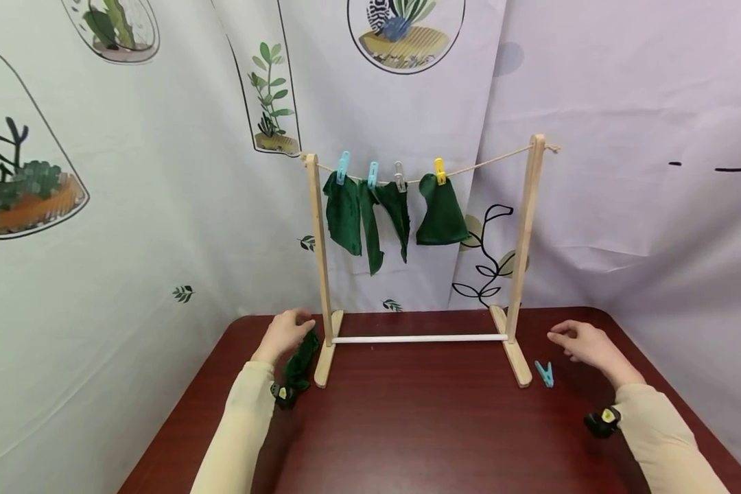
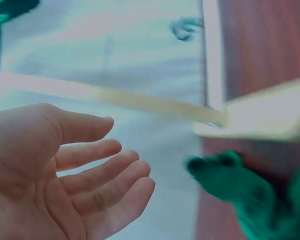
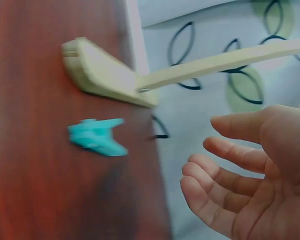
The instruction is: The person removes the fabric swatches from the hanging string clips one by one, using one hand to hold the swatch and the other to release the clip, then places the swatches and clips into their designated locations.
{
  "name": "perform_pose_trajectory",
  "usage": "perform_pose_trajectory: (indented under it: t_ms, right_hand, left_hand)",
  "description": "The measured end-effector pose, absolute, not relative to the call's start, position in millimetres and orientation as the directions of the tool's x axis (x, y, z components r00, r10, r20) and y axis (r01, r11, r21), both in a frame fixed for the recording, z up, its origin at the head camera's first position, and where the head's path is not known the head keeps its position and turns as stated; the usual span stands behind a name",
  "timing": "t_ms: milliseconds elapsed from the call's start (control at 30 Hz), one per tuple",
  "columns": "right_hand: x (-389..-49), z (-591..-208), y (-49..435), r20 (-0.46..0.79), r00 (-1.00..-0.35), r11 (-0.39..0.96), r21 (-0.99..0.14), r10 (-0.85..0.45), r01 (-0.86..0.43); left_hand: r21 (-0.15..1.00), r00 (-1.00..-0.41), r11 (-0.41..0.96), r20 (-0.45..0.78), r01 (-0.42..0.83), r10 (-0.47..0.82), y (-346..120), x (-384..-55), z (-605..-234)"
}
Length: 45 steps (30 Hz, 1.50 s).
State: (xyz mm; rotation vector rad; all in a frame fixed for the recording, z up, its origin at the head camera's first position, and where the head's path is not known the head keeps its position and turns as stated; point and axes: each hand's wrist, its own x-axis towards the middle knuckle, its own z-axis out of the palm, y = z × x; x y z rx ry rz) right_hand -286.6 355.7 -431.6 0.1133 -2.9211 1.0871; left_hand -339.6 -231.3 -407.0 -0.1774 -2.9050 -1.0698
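My left hand (image 1: pixel 286 334), fingers relaxed and holding nothing, hovers beside the left foot of a small wooden clothesline rack (image 1: pixel 325 357). A crumpled dark green cloth (image 1: pixel 300 362) lies on the table just by it, and in the left wrist view this green cloth (image 2: pixel 225 180) sits beyond the fingertips. On the other side my right hand (image 1: pixel 586 345) is empty, its fingers loosely bent, above a light blue clothespin (image 1: pixel 545 374). That clothespin (image 3: pixel 96 137) lies on the table near the rack's right foot (image 3: pixel 107 72), apart from the fingers.
Green cloth pieces (image 1: pixel 442 213) hang from the rope (image 1: pixel 495 159), held by blue, clear and yellow clothespins (image 1: pixel 440 171). A white bar (image 1: pixel 420 339) joins the two feet low down. Behind the dark red table (image 1: pixel 420 425) hangs a plant-printed curtain (image 1: pixel 179 171).
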Motion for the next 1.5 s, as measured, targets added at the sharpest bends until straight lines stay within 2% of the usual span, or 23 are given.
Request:
perform_pose_trajectory:
  t_ms: [200,433,600,800,1100,1500]
  right_hand:
    - [-286.3,-397.4,358.3,0.127,-0.988,0.776,-0.614,-0.082,-0.144]
    - [-281.8,-364.7,354.5,0.191,-0.976,0.766,-0.611,-0.101,-0.199]
    - [-280.7,-342.7,348.6,0.255,-0.961,0.789,-0.565,-0.111,-0.241]
    - [-281.8,-316.9,337.3,0.317,-0.94,0.789,-0.543,-0.125,-0.288]
    - [-283.4,-277.1,312.7,0.377,-0.918,0.759,-0.56,-0.124,-0.333]
    - [-286.2,-216.7,278.0,0.493,-0.865,0.74,-0.546,-0.095,-0.393]
  left_hand:
    - [0.699,-0.982,0.69,0.119,0.186,0.144,-216.5,-340.7,-370.6]
    - [0.701,-0.97,0.671,0.188,0.243,0.155,-205.8,-332.7,-334.2]
    - [0.715,-0.951,0.628,0.235,0.308,0.199,-197.0,-327.7,-314.3]
    - [0.728,-0.924,0.569,0.287,0.382,0.252,-178.3,-324.6,-296.0]
    - [0.674,-0.861,0.537,0.385,0.508,0.332,-143.6,-328.9,-277.8]
    - [0.64,-0.796,0.474,0.488,0.605,0.357,-101.5,-332.7,-249.2]
